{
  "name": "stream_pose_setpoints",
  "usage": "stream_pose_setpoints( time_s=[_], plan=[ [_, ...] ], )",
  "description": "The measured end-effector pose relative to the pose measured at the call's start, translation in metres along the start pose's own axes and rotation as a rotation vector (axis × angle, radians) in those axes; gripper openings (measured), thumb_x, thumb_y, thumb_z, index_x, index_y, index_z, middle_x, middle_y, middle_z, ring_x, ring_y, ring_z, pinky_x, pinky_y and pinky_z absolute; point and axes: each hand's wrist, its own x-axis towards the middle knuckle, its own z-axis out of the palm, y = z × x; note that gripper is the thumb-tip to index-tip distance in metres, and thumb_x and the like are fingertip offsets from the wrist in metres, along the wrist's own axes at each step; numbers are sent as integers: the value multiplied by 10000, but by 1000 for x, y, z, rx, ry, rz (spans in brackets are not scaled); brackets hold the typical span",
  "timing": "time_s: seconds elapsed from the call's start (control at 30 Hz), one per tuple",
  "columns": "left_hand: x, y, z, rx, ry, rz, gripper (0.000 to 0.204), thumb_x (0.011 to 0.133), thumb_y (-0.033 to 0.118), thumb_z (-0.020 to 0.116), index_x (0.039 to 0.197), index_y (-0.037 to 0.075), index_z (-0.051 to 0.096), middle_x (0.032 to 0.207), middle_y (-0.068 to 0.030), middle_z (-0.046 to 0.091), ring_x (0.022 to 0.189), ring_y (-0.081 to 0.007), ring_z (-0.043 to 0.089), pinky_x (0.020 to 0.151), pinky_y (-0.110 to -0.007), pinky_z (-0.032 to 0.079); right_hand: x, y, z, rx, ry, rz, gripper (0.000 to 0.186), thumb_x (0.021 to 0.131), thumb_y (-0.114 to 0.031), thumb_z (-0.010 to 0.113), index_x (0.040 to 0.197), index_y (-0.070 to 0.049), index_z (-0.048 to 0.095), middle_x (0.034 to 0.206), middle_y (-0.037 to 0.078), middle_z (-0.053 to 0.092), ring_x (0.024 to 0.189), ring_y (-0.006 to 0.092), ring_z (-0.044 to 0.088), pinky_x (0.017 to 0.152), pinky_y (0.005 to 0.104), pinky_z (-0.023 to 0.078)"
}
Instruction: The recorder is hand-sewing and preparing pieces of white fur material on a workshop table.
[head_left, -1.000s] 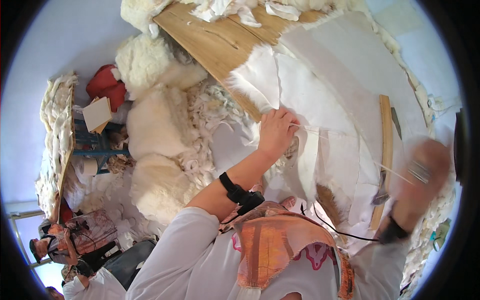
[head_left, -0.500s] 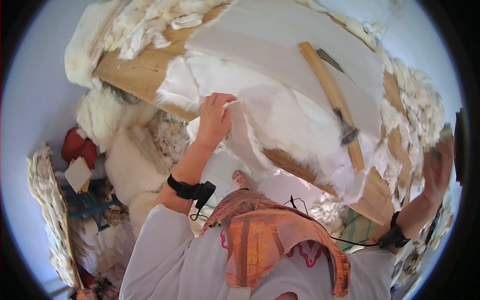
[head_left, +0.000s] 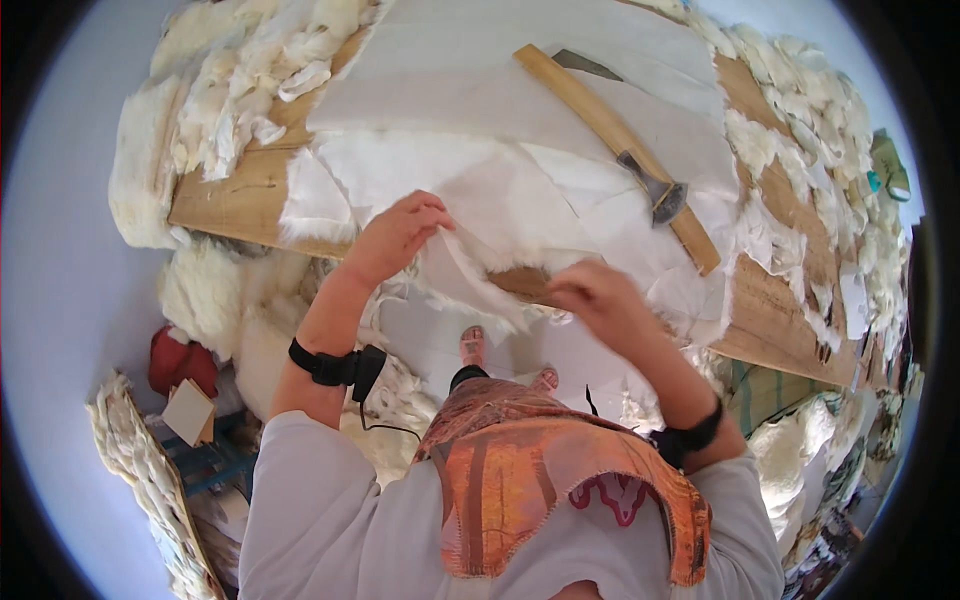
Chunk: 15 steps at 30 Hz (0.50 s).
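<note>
My left hand (head_left: 405, 236) pinches the edge of a white fur pelt (head_left: 462, 272), which hangs over the near edge of the wooden table. Its skin side looks smooth, with fur showing along the rim. Just right of that hanging flap, my right hand (head_left: 598, 292) is at the table edge. Its fingers are curled and blurred, so what they hold, if anything, does not show. More white pelts (head_left: 420, 160) lie flat on the table beyond my hands. Across them, at the right, rests a long wooden bar (head_left: 590, 110) with a dark metal head (head_left: 655, 190) near its lower part.
A flat dark grey piece (head_left: 586, 65) lies beside the bar. Fluffy cream fur pieces (head_left: 215, 120) cover the wooden table's (head_left: 240, 190) left end, and others (head_left: 800, 90) line its right side. Below at left are fur heaps, a red object (head_left: 182, 362) and a blue stand (head_left: 215, 455).
My right hand has come in from the far right to the near table edge. The left hand keeps its pinch on the pelt. The whole view has shifted, so the bar appears further left.
</note>
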Motion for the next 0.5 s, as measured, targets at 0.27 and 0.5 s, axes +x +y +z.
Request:
stream_pose_setpoints(
  time_s=[0.27,0.5],
  plan=[
    [14,-30,13,-40,-276,-97,158,959,218,658,1061,99,643,1069,-79,618,968,-296,665,842,-410,538,43,-4,89,-91,11,350,239,879,-294,734,926,-60,730,845,107,697,764,286,674,691,402,522],
    [22,-11,29,70,-17,94,146,903,163,711,1032,123,654,1097,-61,614,1050,-274,630,850,-381,517,52,-7,71,-281,40,451,195,862,-267,677,856,-75,707,801,99,680,798,324,673,712,454,518]
  ],
)
